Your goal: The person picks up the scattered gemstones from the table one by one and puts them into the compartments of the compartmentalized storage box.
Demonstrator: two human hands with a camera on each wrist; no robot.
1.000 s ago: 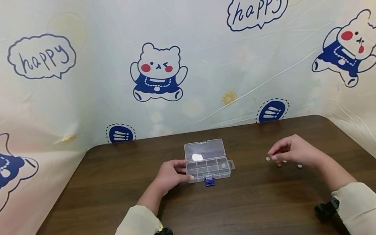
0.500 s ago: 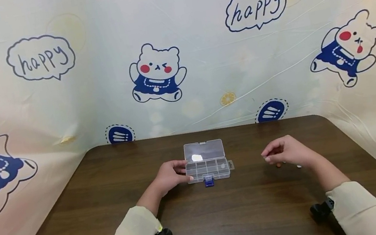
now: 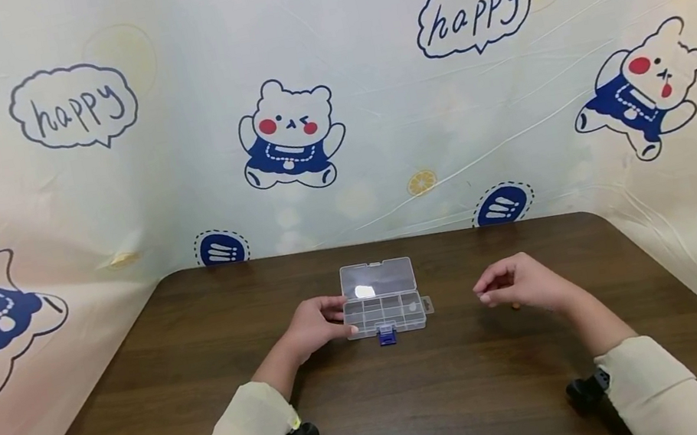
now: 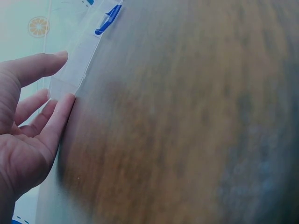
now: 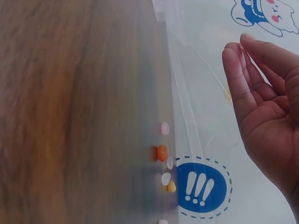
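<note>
A clear plastic compartment box [image 3: 384,314] lies on the brown table with its lid [image 3: 377,279] raised and its blue latch [image 3: 386,335] hanging in front. One right-hand compartment holds a small whitish piece. My left hand [image 3: 317,329] grips the box's left end, thumb at the front and fingers behind. Right of the box, my right hand [image 3: 523,285] is above the table, thumb and forefinger tips together on a tiny pale pill, hard to make out. Below that hand in the right wrist view are an orange pill [image 5: 162,153], a pink pill [image 5: 165,128] and a yellow pill [image 5: 171,186].
Other white pills [image 5: 166,178] lie among them on the table [image 3: 356,418]. The box's hanging tab [image 3: 428,304] sticks out on its right. A printed cloth [image 3: 375,127] hangs behind the table. Each wrist carries a black camera.
My right hand has moved left toward the box, away from the loose pills, with its fingertips still together. The left hand and the box have stayed in place.
</note>
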